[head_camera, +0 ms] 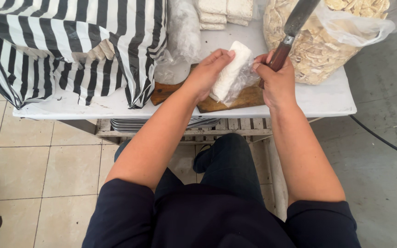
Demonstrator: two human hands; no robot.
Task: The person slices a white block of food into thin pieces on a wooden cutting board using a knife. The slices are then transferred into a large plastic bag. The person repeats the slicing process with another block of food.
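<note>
Head view: left hand (206, 73) clamps white block (229, 71) over cutting board (235, 98), right hand (276, 78) grips knife (292, 30) (loose plastic wrap may cause slippage).

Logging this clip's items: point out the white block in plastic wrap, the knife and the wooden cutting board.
white block (229, 69), head view, on its wrapped middle.
knife (299, 17), head view, on the flat of the blade.
wooden cutting board (249, 97), head view, on its bare near edge.

White bench (327, 98) carries: wooden cutting board (235, 100) at front edge; black-and-white striped bag (79, 41) at left; clear bag of pale chips (318, 50) at right; stacked white blocks (224, 13) at rear.
</note>
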